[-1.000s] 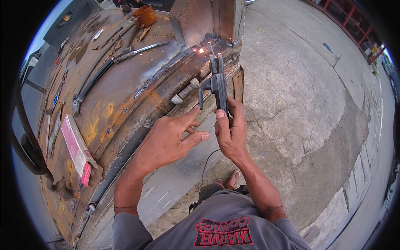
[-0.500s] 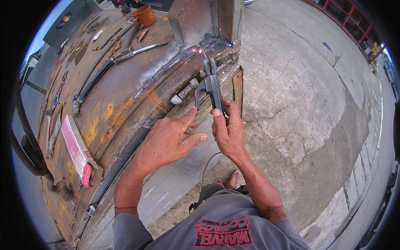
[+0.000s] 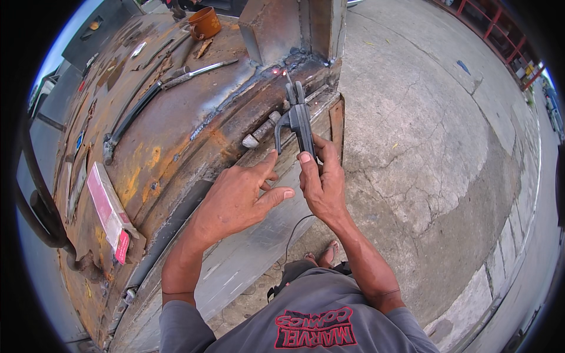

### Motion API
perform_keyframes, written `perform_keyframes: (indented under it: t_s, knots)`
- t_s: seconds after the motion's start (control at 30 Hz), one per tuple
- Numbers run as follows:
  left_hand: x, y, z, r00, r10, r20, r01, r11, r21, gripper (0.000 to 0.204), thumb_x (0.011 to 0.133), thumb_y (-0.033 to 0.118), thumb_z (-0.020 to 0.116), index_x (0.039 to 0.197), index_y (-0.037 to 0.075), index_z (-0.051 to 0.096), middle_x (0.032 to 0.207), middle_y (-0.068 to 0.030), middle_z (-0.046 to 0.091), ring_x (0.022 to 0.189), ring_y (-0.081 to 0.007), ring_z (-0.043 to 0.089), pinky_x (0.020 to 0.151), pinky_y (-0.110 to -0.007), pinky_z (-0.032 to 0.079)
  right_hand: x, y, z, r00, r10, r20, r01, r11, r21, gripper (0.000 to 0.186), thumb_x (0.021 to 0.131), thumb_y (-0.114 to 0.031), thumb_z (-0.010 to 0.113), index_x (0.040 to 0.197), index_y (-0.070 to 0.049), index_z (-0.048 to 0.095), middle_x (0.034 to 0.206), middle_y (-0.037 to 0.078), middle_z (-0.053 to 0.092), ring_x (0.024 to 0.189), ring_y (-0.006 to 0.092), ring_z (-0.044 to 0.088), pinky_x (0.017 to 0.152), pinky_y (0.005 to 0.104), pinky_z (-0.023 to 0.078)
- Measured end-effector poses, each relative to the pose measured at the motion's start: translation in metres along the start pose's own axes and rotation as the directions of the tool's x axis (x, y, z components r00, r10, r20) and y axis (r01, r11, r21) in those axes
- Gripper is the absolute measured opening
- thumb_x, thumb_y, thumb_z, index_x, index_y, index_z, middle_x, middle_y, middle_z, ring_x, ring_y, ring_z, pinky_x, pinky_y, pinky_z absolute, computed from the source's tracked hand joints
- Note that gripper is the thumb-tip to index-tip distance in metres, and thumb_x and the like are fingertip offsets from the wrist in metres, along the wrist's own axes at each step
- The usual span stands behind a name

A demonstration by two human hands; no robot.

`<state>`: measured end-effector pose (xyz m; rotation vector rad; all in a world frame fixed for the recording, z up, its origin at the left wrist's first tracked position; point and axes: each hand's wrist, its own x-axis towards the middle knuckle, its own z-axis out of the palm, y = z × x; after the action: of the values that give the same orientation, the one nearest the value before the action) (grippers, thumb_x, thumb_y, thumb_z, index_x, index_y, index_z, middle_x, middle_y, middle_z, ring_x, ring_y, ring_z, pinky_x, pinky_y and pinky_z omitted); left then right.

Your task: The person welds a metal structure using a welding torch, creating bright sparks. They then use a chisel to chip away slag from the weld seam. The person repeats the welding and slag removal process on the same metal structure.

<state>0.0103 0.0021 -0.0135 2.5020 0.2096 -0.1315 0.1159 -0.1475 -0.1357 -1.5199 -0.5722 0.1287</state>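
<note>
Head view: the right hand holds a black welding clamp by its handle, which points toward eleven o'clock. At the grip's nine o'clock, the left hand spreads thumb from forefinger near the clamp's lever.

Bright, diffuse daylight; soft shadows. Two small pinkish glows ahead of electrode holder, itself sharp. Fisheye curves pavement; rim blue-fringed, corners black.
</note>
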Motion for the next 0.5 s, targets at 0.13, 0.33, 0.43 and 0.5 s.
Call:
perform_keyframes:
  t_s: [0.13,0.33,0.43,0.5]
  knots:
    - [0.000,-0.001,0.001,1.000,0.008,-0.001,-0.008,1.000,0.005,0.084,0.096,0.041,0.081,0.152,-0.014,0.050,0.118,-0.0286,0.077,0.100,-0.0378,0.080,0.079,-0.040,0.063,0.001,0.000,0.001,1.000,0.001,0.000,-0.001,1.000,-0.005,0.045,0.113,-0.026,0.057,0.147,0.003,0.052,0.084,0.003,0.063,0.062,0.0059,0.055,0.055,0.0278,0.046]
    - [0.001,-0.002,0.001,1.000,0.008,-0.004,-0.008,1.000,0.006,0.085,0.096,0.041,0.081,0.153,-0.014,0.049,0.118,-0.0277,0.078,0.100,-0.0380,0.080,0.079,-0.040,0.063,0.002,0.000,0.000,1.000,0.010,0.007,-0.010,1.000,-0.017,0.044,0.113,-0.025,0.057,0.147,0.003,0.051,0.088,0.004,0.064,0.063,0.0060,0.055,0.055,0.0281,0.047]
    - [0.000,0.004,-0.002,0.999,-0.032,0.021,0.031,0.998,0.055,0.085,0.096,0.040,0.082,0.152,-0.015,0.049,0.118,-0.0268,0.078,0.101,-0.0370,0.080,0.080,-0.040,0.063,-0.001,-0.007,0.001,1.000,0.030,-0.005,-0.030,1.000,0.004,0.045,0.113,-0.024,0.056,0.148,0.003,0.050,0.089,0.008,0.065,0.067,0.0105,0.059,0.059,0.0320,0.049]
    - [-0.003,-0.002,0.003,0.998,0.046,-0.047,-0.045,0.998,0.033,0.083,0.096,0.039,0.082,0.155,-0.010,0.050,0.117,-0.0253,0.079,0.101,-0.0346,0.081,0.081,-0.040,0.062,-0.005,-0.012,-0.001,0.998,0.066,0.000,-0.066,0.996,0.064,0.046,0.113,-0.024,0.055,0.149,0.004,0.049,0.083,0.006,0.063,0.065,0.0104,0.058,0.057,0.0316,0.048]
